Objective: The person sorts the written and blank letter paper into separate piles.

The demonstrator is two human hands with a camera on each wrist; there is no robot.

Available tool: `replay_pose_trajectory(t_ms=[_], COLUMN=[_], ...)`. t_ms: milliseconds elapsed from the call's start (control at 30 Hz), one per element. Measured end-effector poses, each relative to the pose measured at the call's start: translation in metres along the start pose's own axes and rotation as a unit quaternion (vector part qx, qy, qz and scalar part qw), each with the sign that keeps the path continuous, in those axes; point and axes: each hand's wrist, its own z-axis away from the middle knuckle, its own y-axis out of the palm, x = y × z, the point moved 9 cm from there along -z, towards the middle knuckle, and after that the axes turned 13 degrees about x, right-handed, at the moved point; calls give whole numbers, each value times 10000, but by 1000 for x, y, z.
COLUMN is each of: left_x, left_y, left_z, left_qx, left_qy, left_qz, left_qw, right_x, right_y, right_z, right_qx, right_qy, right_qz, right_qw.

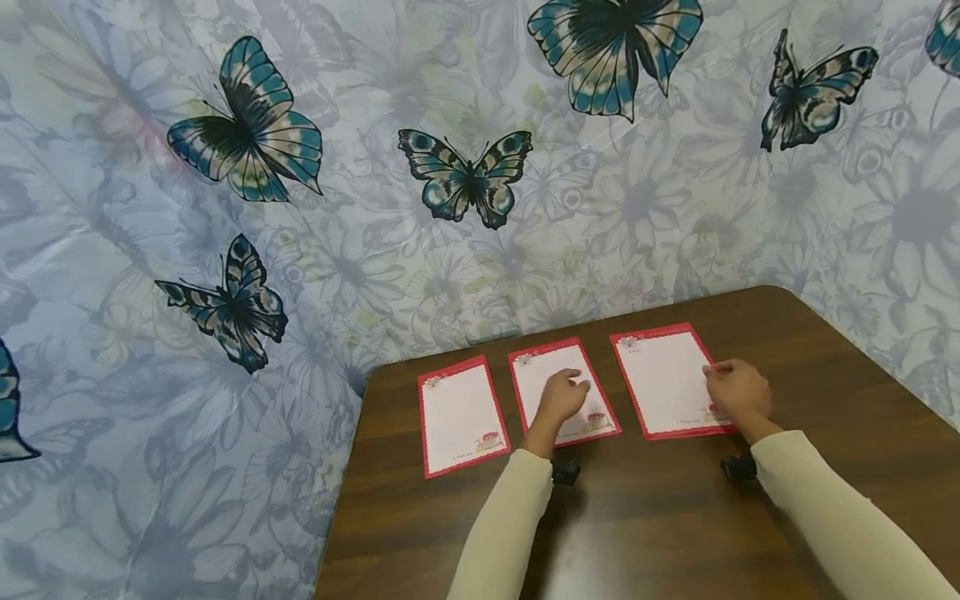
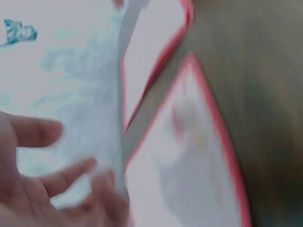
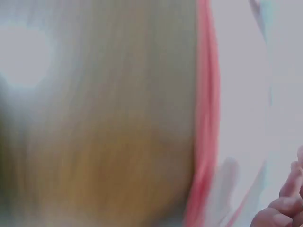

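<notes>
Three white sheets with red borders lie in a row on the brown table. My left hand (image 1: 562,396) is over the middle sheet (image 1: 551,371). In the left wrist view the fingers (image 2: 45,135) are spread and loosely bent, with nothing between them. My right hand (image 1: 738,392) is at the right edge of the right sheet (image 1: 660,379), covering its lower corner. Several red edges (image 3: 207,94) show close together there in the right wrist view. The fingers (image 3: 284,203) of that hand are bent; whether they pinch the paper cannot be made out. The left sheet (image 1: 457,417) lies apart from both hands.
The brown wooden table (image 1: 637,517) has a rounded far right corner. Behind it stands a wall (image 1: 360,275) covered in pale flowers and butterflies. Small black devices (image 1: 566,473) are worn at the wrists. Both wrist views are blurred.
</notes>
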Motion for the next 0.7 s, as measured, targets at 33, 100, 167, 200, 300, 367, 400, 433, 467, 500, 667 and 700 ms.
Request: replay_pose_trajectory(t_ms=[33,100,167,200,300,367,400,433,467,500,667,700], left_x=[5,15,27,32,48,59,64,70,74,81,85,85], left_y=[-16,-42,-57,-61,-65,-64,-63,-61,-60,-59,-60,-60], left_z=[5,18,27,29,32,31,30,29,28,24,23,24], left_qx=[-256,-687,-814,-810,-655,-497,-415,-335,-296,-348,-418,-424], left_qy=[-54,-242,-429,-482,-711,-815,-831,-859,-866,-768,-670,-677], left_qz=[-382,-1005,-1126,-1161,-1029,-837,-774,-674,-620,-642,-510,-430], left_qw=[9989,9923,9894,9888,9900,9919,9927,9935,9939,9944,9956,9959], right_x=[14,45,72,83,105,113,115,116,117,119,129,131], right_y=[6,21,39,49,75,92,100,107,113,118,128,129], right_z=[-1,-2,0,1,4,5,5,5,5,6,5,5], right_qx=[90,398,777,987,1583,1955,2109,2255,2353,2381,2161,2127], right_qy=[-213,-661,-1027,-1152,-1295,-1219,-1177,-1107,-1026,-1022,-1255,-1294], right_qz=[90,273,438,489,367,264,234,218,201,246,423,455], right_qw=[9997,9966,9907,9872,9782,9727,9701,9677,9663,9655,9674,9674])
